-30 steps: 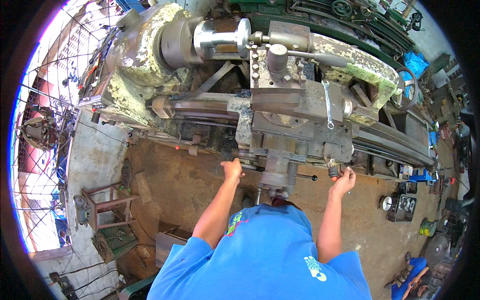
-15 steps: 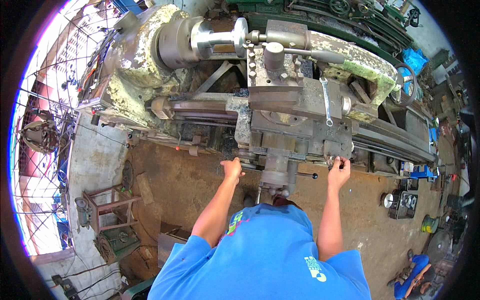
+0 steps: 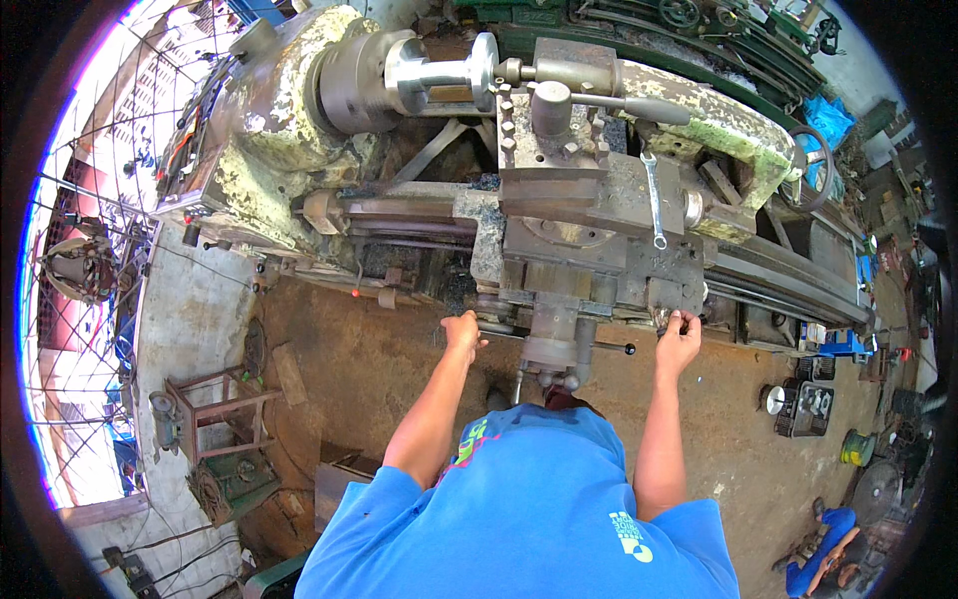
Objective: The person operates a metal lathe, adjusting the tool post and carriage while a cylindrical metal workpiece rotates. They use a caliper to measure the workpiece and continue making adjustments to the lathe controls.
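Observation:
A large metal lathe with worn cream paint spans the view ahead of me. My left hand [image 3: 463, 334] is closed at the left end of a dark handwheel [image 3: 502, 328], seen edge-on below the carriage. My right hand [image 3: 679, 339] pinches a small lever [image 3: 662, 318] at the carriage's right front; the fingers partly hide it. Further off, a shiny flanged workpiece [image 3: 446, 73] sits between the blurred chuck [image 3: 351, 84] and the tailstock centre [image 3: 512, 71]. The tool post [image 3: 550, 110] stands close to the workpiece's right flange. Cross-slide ball handles [image 3: 557, 380] lie between my arms.
A combination wrench [image 3: 654, 203] lies on the carriage. A black-knobbed lever [image 3: 614, 347] sticks out between my hands. Metal chips cover parts of the carriage. To the left stands a metal-framed stand [image 3: 225, 411]; to the right, a black crate [image 3: 804, 408]. Another person [image 3: 823, 551] is low at the far right.
The lathe sits very slightly further right in the view. Both hands keep their places and their grips.

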`<state>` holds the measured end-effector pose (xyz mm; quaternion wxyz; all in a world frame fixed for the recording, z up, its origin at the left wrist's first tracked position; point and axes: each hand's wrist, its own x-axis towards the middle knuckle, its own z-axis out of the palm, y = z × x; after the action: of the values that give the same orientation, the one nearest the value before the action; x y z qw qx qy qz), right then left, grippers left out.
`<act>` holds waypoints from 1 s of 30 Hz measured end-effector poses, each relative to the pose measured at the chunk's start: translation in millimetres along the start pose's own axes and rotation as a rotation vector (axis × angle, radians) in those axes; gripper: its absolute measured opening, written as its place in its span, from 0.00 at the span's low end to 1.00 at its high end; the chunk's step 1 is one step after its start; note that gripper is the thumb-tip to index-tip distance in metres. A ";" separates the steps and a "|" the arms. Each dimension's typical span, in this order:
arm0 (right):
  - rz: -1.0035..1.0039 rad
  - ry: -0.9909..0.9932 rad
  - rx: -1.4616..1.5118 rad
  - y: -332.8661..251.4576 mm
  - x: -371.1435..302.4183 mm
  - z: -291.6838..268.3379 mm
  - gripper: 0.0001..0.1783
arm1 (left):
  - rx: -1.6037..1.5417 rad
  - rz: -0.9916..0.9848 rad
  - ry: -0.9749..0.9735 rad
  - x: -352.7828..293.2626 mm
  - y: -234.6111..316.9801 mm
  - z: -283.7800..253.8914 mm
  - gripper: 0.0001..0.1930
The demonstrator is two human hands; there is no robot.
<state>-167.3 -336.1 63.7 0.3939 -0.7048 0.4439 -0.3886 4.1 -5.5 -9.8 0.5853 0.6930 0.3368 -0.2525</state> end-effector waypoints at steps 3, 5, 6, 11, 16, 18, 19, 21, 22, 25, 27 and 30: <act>0.022 -0.006 0.003 1.8 0.6 0.2 0.08 | 0.018 0.006 -0.044 0.8 -1.2 0.3 0.45; 0.013 -0.006 0.005 3.1 0.9 0.3 0.07 | -0.020 0.015 -0.025 0.4 -1.6 0.5 0.44; 0.009 -0.005 0.007 3.4 1.0 0.5 0.07 | -0.034 0.009 -0.006 0.0 -1.5 0.6 0.43; 0.010 0.002 0.010 4.5 1.2 0.7 0.07 | 0.000 -0.007 -0.020 -1.8 0.8 2.4 0.42; -0.007 0.011 0.016 5.5 1.5 1.2 0.07 | 0.020 -0.016 -0.030 -0.7 2.2 0.8 0.43; 0.015 0.004 0.026 6.1 1.3 1.5 0.07 | -0.002 -0.039 -0.057 0.3 2.9 -1.8 0.43; 0.006 0.007 0.029 6.2 1.7 1.9 0.07 | -0.008 -0.030 -0.096 0.4 2.6 -1.5 0.44; 0.003 0.004 0.045 6.6 1.6 1.8 0.07 | 0.017 -0.028 -0.048 0.2 2.1 -1.8 0.45; -0.002 0.005 0.040 6.7 1.6 1.6 0.07 | 0.007 -0.009 -0.030 -0.2 1.7 -1.3 0.45; -0.007 0.007 0.027 6.5 1.4 1.5 0.08 | 0.002 -0.023 -0.037 -1.8 1.4 -0.4 0.46; -0.001 0.001 0.024 6.6 1.5 1.1 0.08 | -0.001 -0.021 -0.015 -2.5 1.6 0.0 0.46; 0.003 0.002 0.032 6.7 1.8 1.3 0.08 | 0.022 -0.034 -0.036 -2.2 2.0 -1.2 0.46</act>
<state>-167.7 -339.4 57.6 0.4054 -0.6971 0.4393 -0.3958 4.2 -4.9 -6.7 0.5791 0.6891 0.3351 -0.2784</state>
